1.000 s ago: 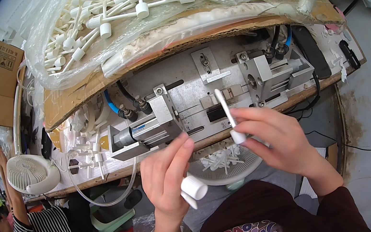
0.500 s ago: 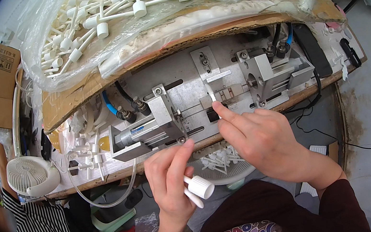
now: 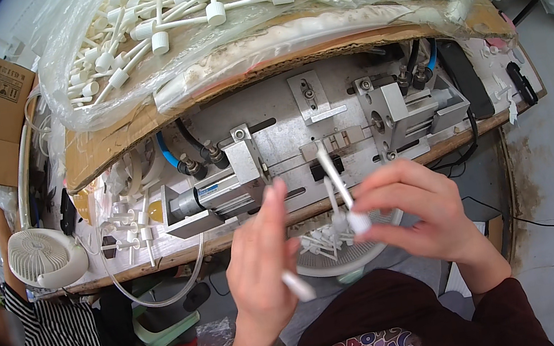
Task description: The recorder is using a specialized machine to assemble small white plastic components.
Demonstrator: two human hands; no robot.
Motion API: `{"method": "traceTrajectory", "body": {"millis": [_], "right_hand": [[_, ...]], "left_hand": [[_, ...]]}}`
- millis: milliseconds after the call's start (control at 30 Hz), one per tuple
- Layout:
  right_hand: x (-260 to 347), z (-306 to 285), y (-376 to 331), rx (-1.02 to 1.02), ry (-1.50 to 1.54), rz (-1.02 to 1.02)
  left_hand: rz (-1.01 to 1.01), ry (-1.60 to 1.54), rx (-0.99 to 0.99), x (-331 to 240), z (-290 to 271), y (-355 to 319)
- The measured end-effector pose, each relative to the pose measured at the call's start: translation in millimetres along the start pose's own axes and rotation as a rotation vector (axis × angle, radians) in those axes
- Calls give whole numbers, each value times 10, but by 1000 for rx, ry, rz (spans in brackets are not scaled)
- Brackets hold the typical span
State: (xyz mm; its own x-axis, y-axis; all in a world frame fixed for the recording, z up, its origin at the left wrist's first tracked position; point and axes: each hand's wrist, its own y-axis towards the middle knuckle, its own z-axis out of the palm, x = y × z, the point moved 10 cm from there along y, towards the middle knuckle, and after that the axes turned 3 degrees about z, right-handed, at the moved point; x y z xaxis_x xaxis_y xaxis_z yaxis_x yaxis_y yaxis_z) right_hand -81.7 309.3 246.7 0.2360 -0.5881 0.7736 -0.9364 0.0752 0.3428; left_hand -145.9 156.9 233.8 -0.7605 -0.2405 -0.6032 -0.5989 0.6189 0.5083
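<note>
Metal jig [image 3: 328, 129] behind; white stick [image 3: 336, 178] pinched in right hand [image 3: 414, 213]

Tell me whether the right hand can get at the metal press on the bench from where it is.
Probably yes. The right hand hovers just in front of the metal press with nothing between them, though its fingers already pinch a white plastic stick.

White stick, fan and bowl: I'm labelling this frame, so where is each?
white stick [image 3: 333, 177], head view, mid-shaft.
fan [image 3: 42, 256], head view, front grille.
bowl [image 3: 349, 260], head view, near rim.
</note>
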Motion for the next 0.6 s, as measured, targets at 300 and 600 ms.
{"method": "traceTrajectory", "body": {"millis": [300,600], "right_hand": [[91,311,106,-44,-688,-241],[76,190,209,34,-543,-149]], "left_hand": [[-496,-879,37,126,110,-134],[-456,-634,-92,125,-168,-82]]}}
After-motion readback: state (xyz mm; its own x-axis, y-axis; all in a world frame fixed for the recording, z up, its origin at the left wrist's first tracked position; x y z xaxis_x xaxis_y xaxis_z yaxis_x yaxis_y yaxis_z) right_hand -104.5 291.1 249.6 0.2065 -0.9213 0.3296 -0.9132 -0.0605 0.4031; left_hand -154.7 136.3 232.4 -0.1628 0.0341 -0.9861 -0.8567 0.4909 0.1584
